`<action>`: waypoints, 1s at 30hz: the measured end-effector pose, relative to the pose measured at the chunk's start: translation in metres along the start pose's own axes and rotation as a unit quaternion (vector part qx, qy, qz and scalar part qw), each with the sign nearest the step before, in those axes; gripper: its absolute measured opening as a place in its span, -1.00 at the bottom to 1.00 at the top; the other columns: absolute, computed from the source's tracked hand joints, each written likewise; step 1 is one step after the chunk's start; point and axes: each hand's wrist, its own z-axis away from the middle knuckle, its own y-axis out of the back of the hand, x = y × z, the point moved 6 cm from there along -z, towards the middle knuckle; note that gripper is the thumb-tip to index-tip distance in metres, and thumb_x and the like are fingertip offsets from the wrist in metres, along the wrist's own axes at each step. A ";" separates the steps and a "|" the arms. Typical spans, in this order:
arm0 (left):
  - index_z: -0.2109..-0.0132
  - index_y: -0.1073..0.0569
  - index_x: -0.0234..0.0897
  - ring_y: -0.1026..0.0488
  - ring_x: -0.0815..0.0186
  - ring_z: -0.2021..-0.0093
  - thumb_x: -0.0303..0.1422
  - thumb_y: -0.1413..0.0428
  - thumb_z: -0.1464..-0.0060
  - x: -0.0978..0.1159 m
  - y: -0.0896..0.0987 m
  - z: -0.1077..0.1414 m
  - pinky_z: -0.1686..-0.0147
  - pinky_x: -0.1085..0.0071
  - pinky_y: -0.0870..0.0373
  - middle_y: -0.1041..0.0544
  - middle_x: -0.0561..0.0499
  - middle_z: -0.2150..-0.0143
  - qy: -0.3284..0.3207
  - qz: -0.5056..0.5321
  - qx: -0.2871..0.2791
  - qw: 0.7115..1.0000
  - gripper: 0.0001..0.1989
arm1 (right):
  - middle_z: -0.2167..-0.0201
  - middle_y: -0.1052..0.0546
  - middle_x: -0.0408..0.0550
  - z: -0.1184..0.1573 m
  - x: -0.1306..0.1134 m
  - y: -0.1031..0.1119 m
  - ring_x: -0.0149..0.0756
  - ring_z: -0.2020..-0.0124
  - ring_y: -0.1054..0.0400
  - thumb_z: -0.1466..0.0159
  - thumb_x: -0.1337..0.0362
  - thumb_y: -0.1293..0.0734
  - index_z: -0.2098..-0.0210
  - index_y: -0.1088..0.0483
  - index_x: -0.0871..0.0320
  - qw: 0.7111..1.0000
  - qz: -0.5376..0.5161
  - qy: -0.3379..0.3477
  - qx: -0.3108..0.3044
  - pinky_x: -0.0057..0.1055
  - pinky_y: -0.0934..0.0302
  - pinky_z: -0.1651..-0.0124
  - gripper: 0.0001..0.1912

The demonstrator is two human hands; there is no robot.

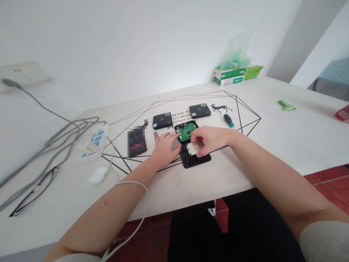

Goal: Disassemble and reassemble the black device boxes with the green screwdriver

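An opened black box with a green circuit board lies in the middle of the table. In front of it is a black plastic cover. My right hand pinches a silvery metal plate by its right side, over the cover; whether the plate touches the cover I cannot tell. Fingers stretched out, my left hand lies flat at the left of the box, its fingertips close to the box and the cover. A small greyish piece, partly hidden, shows by the left thumb.
Two closed black boxes stand behind. A green-handled screwdriver lies right, a phone left. Further left are a white earbud case, glasses, a power strip and cables. Green cartons stand against the wall.
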 end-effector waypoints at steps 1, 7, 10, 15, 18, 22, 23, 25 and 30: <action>-0.38 -0.43 -0.16 -0.25 -0.12 -0.45 -0.22 -0.06 -0.29 0.000 0.000 0.000 -0.41 -0.18 -0.13 -0.55 -0.12 -0.32 0.001 -0.001 -0.002 1.000 -0.44 | 0.38 -0.45 -0.19 -0.004 -0.004 -0.007 -0.34 0.41 -0.28 -0.03 0.08 -0.52 0.28 -0.35 0.09 1.000 0.019 0.022 -0.002 -0.37 -0.13 0.36 -0.61; -0.42 -0.38 -0.19 -0.21 -0.15 -0.48 -0.22 -0.03 -0.30 -0.001 -0.002 0.000 -0.43 -0.22 -0.09 -0.51 -0.11 -0.37 0.005 -0.005 -0.014 1.000 -0.41 | 0.35 -0.46 -0.13 -0.016 -0.008 -0.025 -0.31 0.38 -0.28 -0.03 0.08 -0.51 0.32 -0.36 0.11 0.995 0.081 0.054 -0.003 -0.36 -0.12 0.36 -0.64; -0.42 -0.38 -0.16 -0.23 -0.15 -0.47 -0.22 -0.03 -0.30 0.000 -0.003 0.001 -0.41 -0.22 -0.11 -0.51 -0.10 -0.36 0.007 -0.005 -0.012 1.000 -0.42 | 0.34 -0.46 -0.13 -0.015 -0.008 -0.023 -0.30 0.35 -0.30 -0.04 0.09 -0.52 0.31 -0.37 0.12 0.996 0.076 0.054 -0.009 -0.37 -0.13 0.34 -0.64; -0.41 -0.37 -0.21 -0.24 -0.13 -0.45 -0.21 -0.02 -0.30 0.000 -0.003 0.001 -0.41 -0.20 -0.12 -0.50 -0.14 -0.36 0.006 -0.008 -0.013 1.000 -0.42 | 0.33 -0.44 -0.16 -0.013 -0.008 -0.022 -0.31 0.35 -0.28 -0.04 0.10 -0.54 0.32 -0.36 0.11 0.996 0.071 0.049 -0.013 -0.37 -0.13 0.33 -0.63; -0.40 -0.38 -0.20 -0.24 -0.12 -0.45 -0.22 -0.03 -0.30 0.000 -0.002 0.001 -0.41 -0.19 -0.13 -0.51 -0.16 -0.35 0.008 -0.010 -0.010 1.000 -0.43 | 0.36 -0.44 -0.16 -0.012 -0.007 -0.022 -0.30 0.33 -0.29 -0.04 0.11 -0.55 0.35 -0.34 0.11 0.997 0.066 0.046 -0.018 -0.36 -0.13 0.30 -0.64; -0.39 -0.37 -0.23 -0.26 -0.11 -0.45 -0.22 -0.05 -0.28 0.000 -0.001 0.001 -0.40 -0.16 -0.14 -0.48 -0.20 -0.36 0.016 -0.003 -0.006 1.000 -0.43 | 0.39 -0.45 -0.13 -0.012 -0.007 -0.021 -0.19 0.21 -0.32 -0.06 0.09 -0.56 0.34 -0.40 0.11 0.995 0.078 0.054 -0.014 -0.34 -0.16 0.24 -0.66; -0.38 -0.38 -0.24 -0.27 -0.11 -0.44 -0.22 -0.06 -0.28 -0.001 -0.001 0.000 -0.40 -0.16 -0.14 -0.48 -0.21 -0.36 0.017 0.000 -0.004 1.000 -0.43 | 0.39 -0.45 -0.13 -0.012 -0.007 -0.020 -0.18 0.21 -0.32 -0.06 0.08 -0.56 0.33 -0.42 0.11 0.995 0.081 0.055 -0.013 -0.34 -0.16 0.23 -0.65; -0.37 -0.38 -0.23 -0.27 -0.11 -0.44 -0.22 -0.07 -0.27 -0.001 -0.001 0.001 -0.40 -0.16 -0.15 -0.48 -0.22 -0.36 0.020 0.005 0.002 1.000 -0.44 | 0.33 -0.46 -0.10 -0.012 -0.005 -0.021 -0.20 0.24 -0.33 -0.07 0.05 -0.57 0.29 -0.47 0.13 0.995 0.081 0.054 -0.014 -0.35 -0.18 0.25 -0.63; -0.34 -0.38 -0.21 -0.33 -0.09 -0.38 -0.21 -0.08 -0.25 -0.002 0.002 0.001 -0.37 -0.14 -0.18 -0.54 -0.20 -0.28 0.026 0.022 0.023 0.999 -0.45 | 0.18 -0.46 -0.05 -0.013 0.001 -0.021 -0.29 0.33 -0.34 -0.06 -0.07 -0.58 0.17 -0.55 0.16 0.996 0.067 0.051 -0.031 -0.35 -0.21 0.28 -0.49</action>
